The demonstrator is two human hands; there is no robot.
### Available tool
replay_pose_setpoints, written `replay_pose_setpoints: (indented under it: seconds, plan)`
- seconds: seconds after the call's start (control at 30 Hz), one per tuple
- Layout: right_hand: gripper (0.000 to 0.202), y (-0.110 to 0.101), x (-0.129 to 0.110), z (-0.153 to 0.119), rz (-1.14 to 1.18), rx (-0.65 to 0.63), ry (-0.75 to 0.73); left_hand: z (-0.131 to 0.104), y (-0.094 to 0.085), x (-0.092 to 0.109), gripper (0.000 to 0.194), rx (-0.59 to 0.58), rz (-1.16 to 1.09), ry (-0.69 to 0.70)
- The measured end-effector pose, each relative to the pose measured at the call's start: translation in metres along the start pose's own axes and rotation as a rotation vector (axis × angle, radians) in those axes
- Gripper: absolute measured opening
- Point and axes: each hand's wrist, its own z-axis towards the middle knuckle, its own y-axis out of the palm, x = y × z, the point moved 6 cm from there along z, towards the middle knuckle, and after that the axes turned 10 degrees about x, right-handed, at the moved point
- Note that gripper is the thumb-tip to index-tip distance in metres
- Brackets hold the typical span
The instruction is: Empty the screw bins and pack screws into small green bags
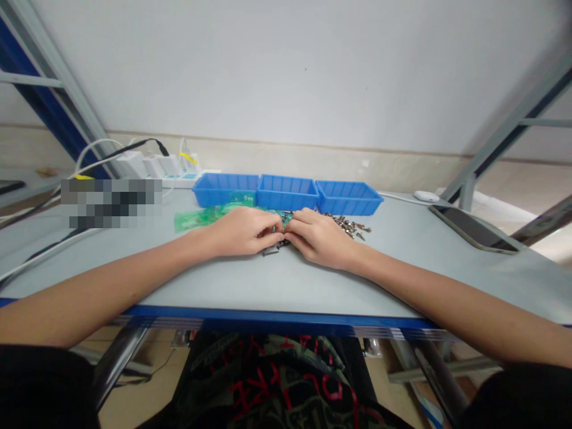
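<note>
My left hand (pixel 245 232) and my right hand (pixel 318 237) meet over the middle of the grey table, fingertips pinched close together. A small bit of green shows between them; what they hold is too small to make out. Dark screws (pixel 270 252) lie under and beside the fingertips. Brass-coloured metal pieces (pixel 353 226) are heaped just behind and right of my right hand. Crumpled green plastic (pixel 192 221) lies behind my left wrist.
Three blue bins, the left (pixel 227 189), the middle (pixel 288 192) and the right (pixel 348 198), stand in a row behind my hands. A phone (pixel 473 229) lies at the right. Chargers on a power strip (pixel 179 180) and cables occupy the left.
</note>
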Motion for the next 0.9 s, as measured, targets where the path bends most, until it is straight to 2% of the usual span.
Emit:
replay_pose_setpoints:
  seconds: [0.17,0.27,0.6,0.9]
  plan:
    - [0.024,-0.0004,-0.0016,0.0012,-0.013,-0.033,-0.007,0.0000,0.0040,0.0075,0.022,-0.073,0.072,0.108]
    - [0.024,-0.0002,-0.0020,0.0014,-0.011,-0.058,-0.012,-0.0003,0.0048,0.0087,0.023,-0.087,0.076,0.123]
    - [0.011,-0.0007,-0.0011,0.0005,0.019,-0.036,0.016,0.0000,0.0058,0.0059,0.029,-0.059,0.075,0.048]
    - [0.017,0.0001,0.0026,0.0001,-0.017,-0.024,0.043,0.0005,0.0049,0.0078,0.028,-0.043,0.078,0.036]
